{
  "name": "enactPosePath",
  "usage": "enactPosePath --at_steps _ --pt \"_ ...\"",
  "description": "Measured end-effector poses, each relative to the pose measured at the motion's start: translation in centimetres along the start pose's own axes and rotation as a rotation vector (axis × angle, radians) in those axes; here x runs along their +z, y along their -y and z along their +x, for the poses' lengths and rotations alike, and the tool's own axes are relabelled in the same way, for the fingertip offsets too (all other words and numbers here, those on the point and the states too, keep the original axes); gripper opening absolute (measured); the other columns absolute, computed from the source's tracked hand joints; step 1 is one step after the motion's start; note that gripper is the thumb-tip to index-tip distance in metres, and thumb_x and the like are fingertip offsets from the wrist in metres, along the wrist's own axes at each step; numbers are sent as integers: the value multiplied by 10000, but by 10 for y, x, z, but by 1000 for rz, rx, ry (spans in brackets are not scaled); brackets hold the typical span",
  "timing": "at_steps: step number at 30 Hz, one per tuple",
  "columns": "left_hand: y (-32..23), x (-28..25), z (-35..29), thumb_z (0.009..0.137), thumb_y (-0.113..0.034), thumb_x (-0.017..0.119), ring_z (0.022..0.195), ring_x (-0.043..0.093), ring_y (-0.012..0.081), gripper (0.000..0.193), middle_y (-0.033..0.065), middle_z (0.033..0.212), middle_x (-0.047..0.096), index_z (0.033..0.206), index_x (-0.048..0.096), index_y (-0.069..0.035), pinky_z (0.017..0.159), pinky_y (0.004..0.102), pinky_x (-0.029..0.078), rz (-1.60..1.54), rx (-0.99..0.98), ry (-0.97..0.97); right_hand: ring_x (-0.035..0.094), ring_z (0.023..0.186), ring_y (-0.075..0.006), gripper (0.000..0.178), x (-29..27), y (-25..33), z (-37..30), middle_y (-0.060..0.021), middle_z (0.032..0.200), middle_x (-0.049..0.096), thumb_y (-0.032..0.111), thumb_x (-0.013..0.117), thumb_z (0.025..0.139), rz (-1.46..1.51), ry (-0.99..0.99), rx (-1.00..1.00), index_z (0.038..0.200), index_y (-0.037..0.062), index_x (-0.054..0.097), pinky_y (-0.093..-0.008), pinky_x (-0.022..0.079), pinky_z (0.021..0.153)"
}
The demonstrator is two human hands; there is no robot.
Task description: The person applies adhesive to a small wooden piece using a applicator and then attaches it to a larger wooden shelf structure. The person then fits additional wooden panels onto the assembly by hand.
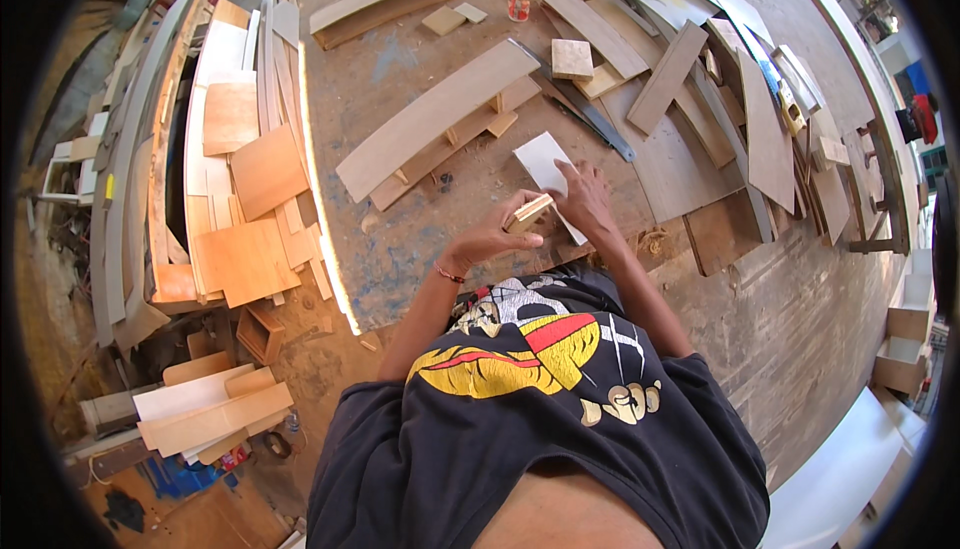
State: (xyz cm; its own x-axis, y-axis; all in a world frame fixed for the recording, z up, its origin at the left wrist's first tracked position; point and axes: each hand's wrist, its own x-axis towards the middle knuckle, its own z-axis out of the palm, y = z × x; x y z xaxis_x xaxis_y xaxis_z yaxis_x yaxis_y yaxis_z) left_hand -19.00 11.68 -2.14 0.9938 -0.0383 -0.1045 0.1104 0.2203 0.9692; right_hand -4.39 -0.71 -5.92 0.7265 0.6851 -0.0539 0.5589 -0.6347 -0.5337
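Note:
My left hand [492,233] grips a small wooden block [528,213] with pale, layered edges between thumb and fingers. Just right of it, my right hand [586,195] holds a narrow white board [540,161], which lies slantwise in front of my body; its fingers rest over the board's right edge. The board's lower end shows below the right hand. Beyond my hands lies a long two-plank wooden assembly [440,121] with small blocks between the planks. A dark tapered blade [598,129], which looks like a saw, lies beyond the white board.
A square wood block [572,59] and a red and white cup [517,3] stand farther off. Plank offcuts [668,79] pile up at the right. A long open wooden frame [385,1] lies at the back. Stacked boards [232,184] line the left, beyond the table's edge.

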Motion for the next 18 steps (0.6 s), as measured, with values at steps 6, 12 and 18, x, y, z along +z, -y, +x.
enactPosePath --at_steps 6,12,18 --pt "5 4 1 734 -241 740 1070 483 199 654 103 1101 501 1239 379 -36 902 314 396 469 153 -346 323 1219 -357 733 21 -7 -14 -160 1315 368 427 739 644 -162 -51 4 1300 241 468 -530 310 929" --pt "6 1 2 640 -187 727 1042 497 334 682 184 1091 505 1210 398 -12 905 382 397 1042 229 -634 442 1106 -367 541 -4 0 -12 -209 1209 474 382 642 790 238 -41 -26 1297 262 495 -438 359 926" --pt "23 -18 7 603 -200 711 940 520 330 566 175 984 548 1078 494 18 829 415 398 1203 159 -679 453 1093 -374 428 -50 52 -59 -238 1192 477 385 528 886 426 99 -248 1301 290 487 -434 353 950"
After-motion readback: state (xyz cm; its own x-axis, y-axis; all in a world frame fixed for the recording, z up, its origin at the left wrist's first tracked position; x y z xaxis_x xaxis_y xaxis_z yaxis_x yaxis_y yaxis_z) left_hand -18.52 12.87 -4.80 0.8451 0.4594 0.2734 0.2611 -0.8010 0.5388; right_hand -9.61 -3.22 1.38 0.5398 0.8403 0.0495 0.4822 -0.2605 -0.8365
